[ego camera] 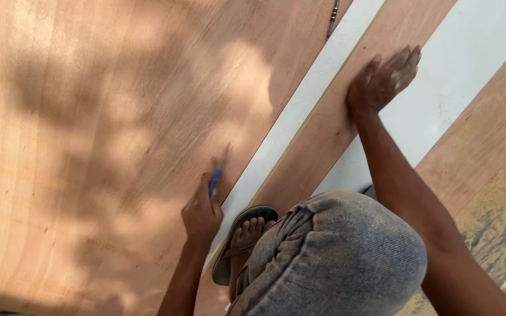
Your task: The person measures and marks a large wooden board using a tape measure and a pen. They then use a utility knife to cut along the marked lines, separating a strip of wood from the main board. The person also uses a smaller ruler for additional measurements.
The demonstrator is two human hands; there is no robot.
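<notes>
My left hand (201,212) grips a small blue-handled tool (215,178), its tip blurred against the right edge of a large plywood sheet (101,134). My right hand (383,79) lies flat, fingers spread, on a narrow plywood strip (329,129) that runs diagonally beside the sheet. My knee in grey trousers (335,251) and my sandalled foot (244,237) are below, between the two arms.
White board (458,70) shows between the wood strips. A second plywood strip (487,134) lies at the right. A thin dark pen-like object (333,16) rests at the top. Sandy ground (502,228) lies at the lower right. Dappled shadow covers the sheet.
</notes>
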